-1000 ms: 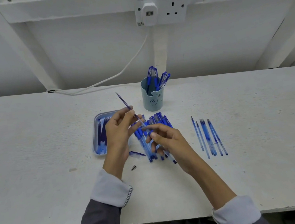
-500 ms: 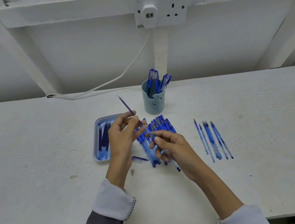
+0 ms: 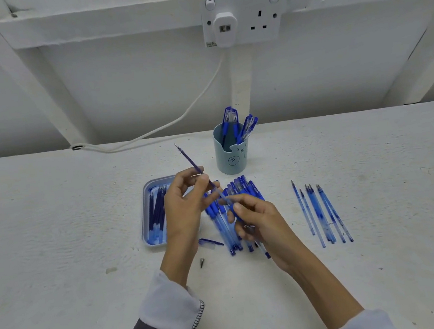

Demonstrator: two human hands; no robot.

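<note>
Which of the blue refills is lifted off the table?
The refill pinched by the left hand, tip raised; others lie in the tray or in a row at right.

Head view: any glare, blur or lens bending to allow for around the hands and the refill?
Head view: even light, no glare on the table; faint shadows; the refill in the left hand and the pen barrel in the right hand read clearly; table's far edge barely bows.

Refill [image 3: 188, 160]: thin, dark blue, metal tip raised, slanting toward the table's [image 3: 56, 236] far-left corner; lower end meets the pen barrel.
Pen barrel [image 3: 262, 248]: clear blue, in line with the refill, above the table's middle.
</note>
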